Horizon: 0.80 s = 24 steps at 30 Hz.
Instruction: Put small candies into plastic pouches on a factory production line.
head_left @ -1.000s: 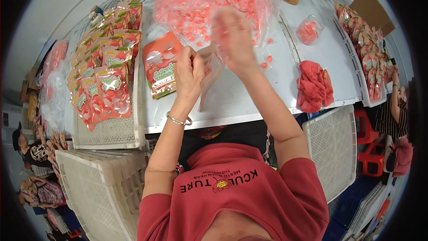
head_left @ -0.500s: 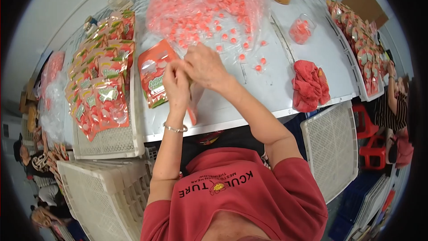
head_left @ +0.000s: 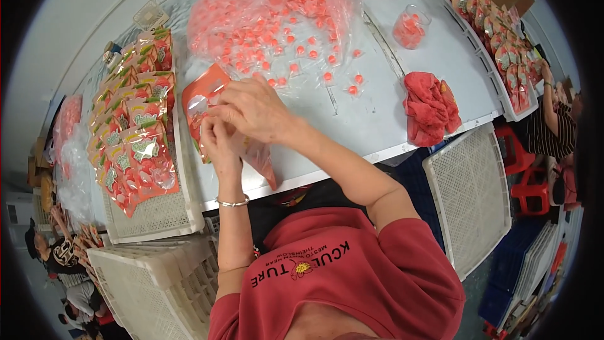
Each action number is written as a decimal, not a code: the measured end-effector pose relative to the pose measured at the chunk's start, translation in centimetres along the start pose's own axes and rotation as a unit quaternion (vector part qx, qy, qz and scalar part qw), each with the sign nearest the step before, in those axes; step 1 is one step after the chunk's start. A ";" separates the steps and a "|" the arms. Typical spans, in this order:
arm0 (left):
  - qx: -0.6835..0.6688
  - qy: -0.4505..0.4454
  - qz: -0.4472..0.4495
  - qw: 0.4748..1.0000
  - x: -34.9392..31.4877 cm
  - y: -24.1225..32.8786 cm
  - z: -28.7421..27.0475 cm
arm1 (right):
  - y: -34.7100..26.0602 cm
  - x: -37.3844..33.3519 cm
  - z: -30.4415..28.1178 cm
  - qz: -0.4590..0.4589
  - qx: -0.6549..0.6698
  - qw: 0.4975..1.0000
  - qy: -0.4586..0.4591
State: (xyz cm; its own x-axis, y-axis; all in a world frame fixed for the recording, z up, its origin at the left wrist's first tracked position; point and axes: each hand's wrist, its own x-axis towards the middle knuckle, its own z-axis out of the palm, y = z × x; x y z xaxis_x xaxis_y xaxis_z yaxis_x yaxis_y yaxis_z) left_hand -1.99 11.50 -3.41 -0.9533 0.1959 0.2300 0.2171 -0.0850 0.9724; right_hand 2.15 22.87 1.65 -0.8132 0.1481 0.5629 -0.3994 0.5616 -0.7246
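Note:
Between my hands a candy pouch (head_left: 259,162) hangs over the table's near edge, tilted, with its pinkish side toward me. My left hand (head_left: 221,143) is closed on its upper part, fingers bent. Over it, my right hand (head_left: 257,108) pinches the same pouch near the top; its fingertips partly overlap the left ones. My hands cover the pouch's opening, so I cannot tell whether it is sealed. Just behind them a flat red pouch (head_left: 212,78) lies on the table, partly hidden. Small wrapped red candies (head_left: 301,50) are scattered beyond my right hand.
A large clear bag (head_left: 217,22) of candies lies at the back. On the left, a white tray (head_left: 150,217) bears rows of filled pouches (head_left: 148,148). A red cloth (head_left: 429,108), a cup of candies (head_left: 410,28) and another pouch tray (head_left: 527,110) are on the right. People sit farther off.
Both hands have come slightly left and nearer, with the pouch between them. The right hand now reaches farther over the left. The view has shifted a little.

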 end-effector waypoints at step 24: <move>-0.123 -0.067 -0.041 0.989 -2.3 6.6 -4.4 | 18.7 -3.7 0.3 0.122 -0.453 0.866 0.173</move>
State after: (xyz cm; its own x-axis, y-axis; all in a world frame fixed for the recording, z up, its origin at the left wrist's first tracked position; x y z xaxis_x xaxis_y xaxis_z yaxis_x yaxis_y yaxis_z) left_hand 0.72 6.23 2.36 -0.9252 0.3391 0.1704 0.0672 -0.2955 0.9530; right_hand -2.42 32.57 -14.15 -0.5892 0.4989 0.6356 0.3893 0.8646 -0.3177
